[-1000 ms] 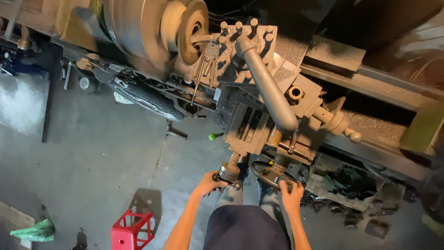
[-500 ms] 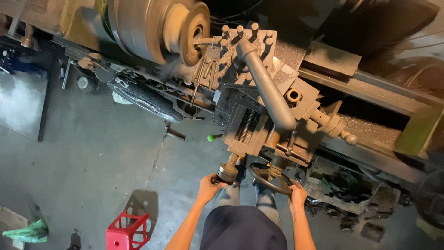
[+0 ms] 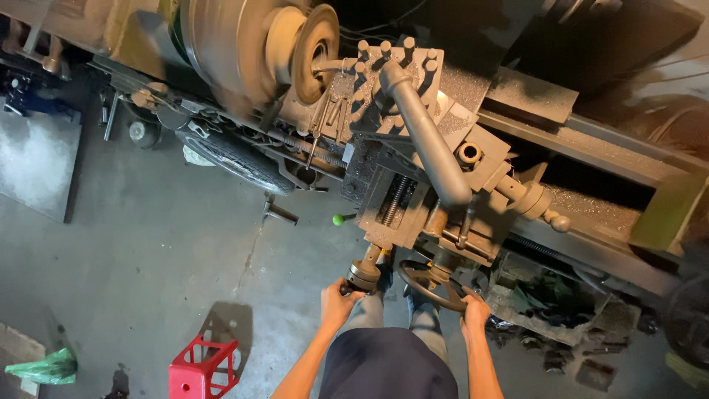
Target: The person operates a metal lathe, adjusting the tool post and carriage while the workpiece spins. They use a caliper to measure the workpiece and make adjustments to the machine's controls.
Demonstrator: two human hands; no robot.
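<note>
Both hands sit slightly higher than before; left hand [image 3: 338, 304] closes fingers around the grey metal cross-slide crank handle [image 3: 363, 276]; right hand [image 3: 475, 310] grips the dark round carriage handwheel [image 3: 432, 284] below the lathe's tool post; feeding appears underway, calling for slow, even turning.

Only a bit of the person is caught from above here. Both forearms are bare, so no sleeves are seen past the elbows, and nothing is worn on the left hand [image 3: 336, 304] or the right hand [image 3: 475, 312]: no gloves, and no watch, ring or band that can be made out. A dark, navy-looking garment is seen bulging at the bottom middle, plain, with no print or pocket visible. Below that, light grey-blue trouser legs are shown, looking like faded denim. Dark footwear is just hinted at, too shadowed to be described.
</note>
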